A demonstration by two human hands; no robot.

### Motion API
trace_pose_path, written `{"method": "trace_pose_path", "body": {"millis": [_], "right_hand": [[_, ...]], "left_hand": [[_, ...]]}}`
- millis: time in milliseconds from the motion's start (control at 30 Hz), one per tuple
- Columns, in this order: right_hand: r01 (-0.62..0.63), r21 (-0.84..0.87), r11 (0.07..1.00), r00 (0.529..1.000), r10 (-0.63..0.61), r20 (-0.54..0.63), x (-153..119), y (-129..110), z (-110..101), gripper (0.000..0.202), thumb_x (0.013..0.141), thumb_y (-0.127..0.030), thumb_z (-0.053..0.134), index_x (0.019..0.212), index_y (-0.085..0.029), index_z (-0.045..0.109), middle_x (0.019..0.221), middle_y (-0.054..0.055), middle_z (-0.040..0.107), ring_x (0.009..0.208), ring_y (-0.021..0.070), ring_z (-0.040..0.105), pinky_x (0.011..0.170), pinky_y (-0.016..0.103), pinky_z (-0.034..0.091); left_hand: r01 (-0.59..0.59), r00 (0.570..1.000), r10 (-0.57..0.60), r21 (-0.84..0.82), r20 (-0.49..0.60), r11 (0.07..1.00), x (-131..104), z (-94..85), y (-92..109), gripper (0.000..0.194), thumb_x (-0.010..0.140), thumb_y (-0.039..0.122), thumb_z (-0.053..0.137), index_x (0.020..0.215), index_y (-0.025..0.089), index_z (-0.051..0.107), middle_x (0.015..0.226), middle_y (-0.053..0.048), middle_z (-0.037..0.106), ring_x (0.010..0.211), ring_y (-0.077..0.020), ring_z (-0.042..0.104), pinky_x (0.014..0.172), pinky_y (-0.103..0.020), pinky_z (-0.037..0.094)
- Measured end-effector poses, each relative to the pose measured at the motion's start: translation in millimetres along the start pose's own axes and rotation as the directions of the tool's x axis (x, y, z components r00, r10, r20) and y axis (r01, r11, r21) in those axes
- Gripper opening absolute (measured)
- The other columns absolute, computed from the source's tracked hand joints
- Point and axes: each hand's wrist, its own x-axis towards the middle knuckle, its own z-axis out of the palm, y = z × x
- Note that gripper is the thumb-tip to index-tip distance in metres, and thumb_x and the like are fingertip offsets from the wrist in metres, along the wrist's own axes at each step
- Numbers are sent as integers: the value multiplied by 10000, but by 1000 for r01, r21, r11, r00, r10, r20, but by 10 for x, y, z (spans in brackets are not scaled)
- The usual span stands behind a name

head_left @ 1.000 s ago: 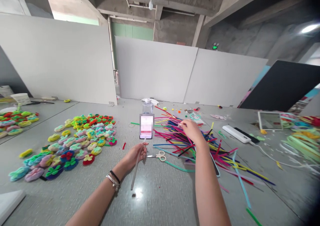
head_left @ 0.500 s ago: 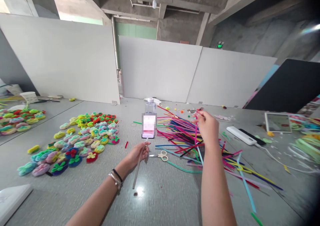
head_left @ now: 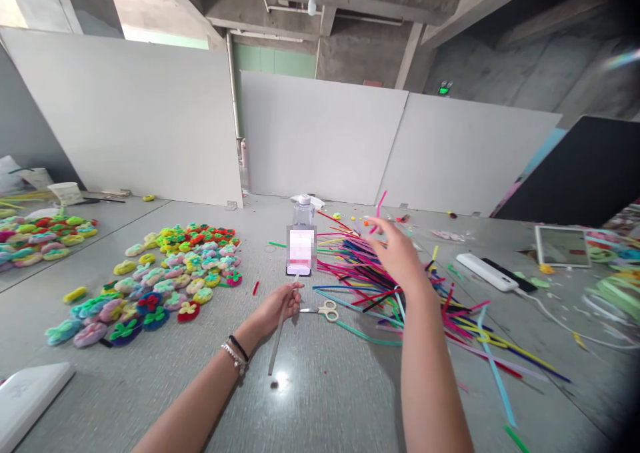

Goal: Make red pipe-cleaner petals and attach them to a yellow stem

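My left hand (head_left: pixel 281 309) is closed around a grey pipe cleaner (head_left: pixel 276 346), which slants down toward me with a paler end showing above the fingers. My right hand (head_left: pixel 397 253) is raised over the loose pile of coloured pipe cleaners (head_left: pixel 360 259), pinching a bent pink pipe cleaner (head_left: pixel 381 203) whose tip sticks up past the fingertips. Between the hands, on the table, lie scissors with cream handles (head_left: pixel 328 311). Beyond my left hand a phone (head_left: pixel 300 271) stands upright against a clear bottle (head_left: pixel 303 214); its screen is blurred out.
Many fuzzy flower-shaped pieces (head_left: pixel 170 273) cover the table's left side, with a second cluster (head_left: pixel 45 236) farther left. A white box-like object (head_left: pixel 35 399) is at the near left. On the right are a white power bank (head_left: pixel 486 272) with a cable and a framed tablet-like panel (head_left: pixel 563 246).
My right hand has moved slightly left, and its pink pipe cleaner, which hung down toward the pile, now points upward. My left hand keeps its hold on the grey one.
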Motion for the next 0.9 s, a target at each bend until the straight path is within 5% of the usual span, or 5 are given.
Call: {"method": "trace_pose_path", "body": {"millis": [67, 133, 533, 800, 900], "right_hand": [[-144, -77, 987, 929, 161, 333, -8, 100, 120, 387, 862, -235, 590, 1249, -210, 581, 1288, 90, 620, 1143, 223, 587, 977, 331, 419], [-237, -152, 960, 820, 282, 499, -26, 142, 181, 302, 888, -206, 535, 1173, -195, 634, 1237, 98, 654, 1111, 224, 607, 956, 316, 422], [-331, -217, 918, 743, 395, 541, -34, 373, 320, 282, 905, -260, 505, 1136, -183, 646, 1104, 93, 699, 943, 193, 654, 793, 255, 447], [-345, -435, 832, 507, 555, 660, -190, 738, 621, 267, 492, -64, 815, 706, -168, 693, 633, -25, 663, 632, 162, 619, 576, 238, 421], [-326, -461, 825, 456, 565, 688, -220, 761, 650, 252, 521, -41, 807, 694, -172, 680, 609, -43, 635, 623, 144, 606, 572, 232, 426]], "left_hand": [[-1, 1000, 1, 4, 2, 1000, 7, -9, -4, 140, 894, 242, 558, 942, 113, 583, 618, 10, 537, 496, -72, 507, 489, -157, 404], [0, 1000, 0, 6, 1, 1000, 17, -18, -6, 136, 890, 240, 558, 942, 117, 581, 617, 12, 536, 497, -73, 508, 487, -155, 402], [8, 1000, -8, 4, -1, 1000, 33, -25, -5, 131, 899, 226, 531, 952, 115, 577, 626, 9, 534, 500, -74, 508, 483, -155, 402], [9, 1000, -9, 20, -12, 1000, 19, -4, 2, 149, 928, 221, 484, 956, 108, 577, 620, 3, 535, 487, -73, 500, 473, -153, 393], [17, 1000, -16, 21, -25, 1000, 14, 16, 15, 154, 939, 203, 452, 954, 108, 572, 609, 4, 533, 479, -74, 498, 466, -153, 391]]}}
